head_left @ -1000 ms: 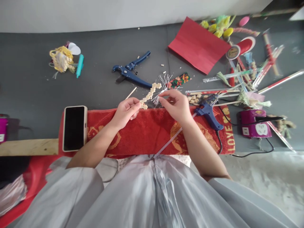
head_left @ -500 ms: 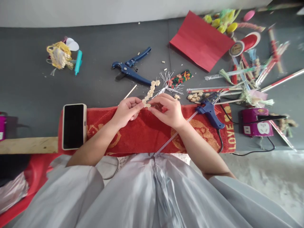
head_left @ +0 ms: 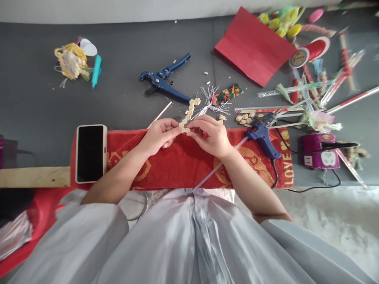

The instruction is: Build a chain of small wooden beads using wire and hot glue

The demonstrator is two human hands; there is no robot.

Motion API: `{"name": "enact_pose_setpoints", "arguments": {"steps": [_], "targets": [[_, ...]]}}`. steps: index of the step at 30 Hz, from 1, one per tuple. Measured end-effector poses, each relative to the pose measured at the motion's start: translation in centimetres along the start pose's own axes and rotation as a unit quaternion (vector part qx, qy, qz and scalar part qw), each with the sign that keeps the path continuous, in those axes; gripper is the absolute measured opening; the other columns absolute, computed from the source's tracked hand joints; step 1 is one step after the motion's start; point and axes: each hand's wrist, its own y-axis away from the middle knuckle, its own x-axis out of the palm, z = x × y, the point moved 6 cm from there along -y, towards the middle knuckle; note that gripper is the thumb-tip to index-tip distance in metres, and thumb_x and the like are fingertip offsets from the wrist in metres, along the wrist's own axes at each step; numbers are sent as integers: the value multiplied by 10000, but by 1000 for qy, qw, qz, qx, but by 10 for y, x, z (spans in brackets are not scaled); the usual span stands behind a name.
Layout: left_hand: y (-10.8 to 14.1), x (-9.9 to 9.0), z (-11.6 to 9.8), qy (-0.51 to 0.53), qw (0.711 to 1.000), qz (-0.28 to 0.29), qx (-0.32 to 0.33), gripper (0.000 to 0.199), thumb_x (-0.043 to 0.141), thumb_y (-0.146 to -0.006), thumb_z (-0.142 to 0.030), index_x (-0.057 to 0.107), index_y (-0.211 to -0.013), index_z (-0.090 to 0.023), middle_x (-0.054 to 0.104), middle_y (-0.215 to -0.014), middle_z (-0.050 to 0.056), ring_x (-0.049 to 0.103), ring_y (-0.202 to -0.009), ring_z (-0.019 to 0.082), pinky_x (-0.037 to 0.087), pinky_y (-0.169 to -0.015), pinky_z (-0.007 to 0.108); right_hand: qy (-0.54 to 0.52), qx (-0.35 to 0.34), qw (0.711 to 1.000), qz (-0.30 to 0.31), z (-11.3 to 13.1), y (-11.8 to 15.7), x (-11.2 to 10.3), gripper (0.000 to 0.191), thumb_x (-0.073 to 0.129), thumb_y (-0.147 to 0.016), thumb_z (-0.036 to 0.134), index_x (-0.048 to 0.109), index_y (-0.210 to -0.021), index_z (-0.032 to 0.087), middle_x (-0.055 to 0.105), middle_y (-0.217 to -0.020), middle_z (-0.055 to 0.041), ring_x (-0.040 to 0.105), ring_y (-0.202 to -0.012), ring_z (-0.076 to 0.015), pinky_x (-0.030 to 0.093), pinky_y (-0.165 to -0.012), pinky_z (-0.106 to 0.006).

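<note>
A cream, knobbly strip of small pieces [head_left: 188, 112] rises from between my hands over the red towel [head_left: 177, 165]. My left hand [head_left: 161, 136] pinches its lower end between thumb and fingers. At the strip's lower right tip, my right hand [head_left: 211, 136] has thumb and index finger drawn together; whatever lies between those fingertips is too small to make out. Beyond the strip lie blue cutters [head_left: 166, 85] with their handles apart. White wires [head_left: 209, 103] spread beside a floral piece [head_left: 227, 95]. Small cream pieces [head_left: 244, 118] are piled right of my right hand.
A phone [head_left: 91, 154] rests on the towel's left end. The blue glue gun [head_left: 263, 140] lies on its right, near a purple power socket [head_left: 320, 152]. Red paper [head_left: 254, 45], a red ribbon spool [head_left: 314, 50] and a yellow thread bundle [head_left: 71, 61] lie farther back.
The whole view has shifted slightly, so the table items appear a little higher. Both hands keep nearly the same pose around the strip.
</note>
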Motion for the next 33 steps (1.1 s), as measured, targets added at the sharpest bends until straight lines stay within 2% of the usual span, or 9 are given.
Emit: {"name": "enact_pose_setpoints", "arguments": {"steps": [6,13,21,33], "targets": [[4,2,1,-37,998,37,-40,365,867,-679,-369,577,-764,-164,435,-451,-111,334,-338,7,209,-345,160,28,-44,998,30,5,1,4,123,539,-1020,202,658,-1045,188,709,-978,-82,697,-888,-164,573,-735,-290],[5,3,-2,-26,999,9,-46,314,825,-694,-308,541,-695,-175,373,-410,-119,276,-327,-1,172,-343,156,34,-41,998,31,7,0,2,79,559,-1022,235,624,-1002,194,663,-898,-49,635,-765,-137,534,-664,-266],[5,0,-3,-71,996,46,-11,287,785,-787,-381,614,-844,-158,417,-445,-104,337,-347,20,249,-372,160,31,-37,999,14,5,1,1,86,551,-1018,220,635,-1025,204,674,-923,-46,653,-797,-148,541,-717,-280],[3,0,-3,-103,994,45,6,242,750,-831,-365,615,-835,-164,427,-444,-84,343,-352,32,247,-377,175,29,-10,999,28,4,3,1,101,569,-995,208,667,-985,229,686,-909,-44,667,-806,-171,552,-732,-303]]}}
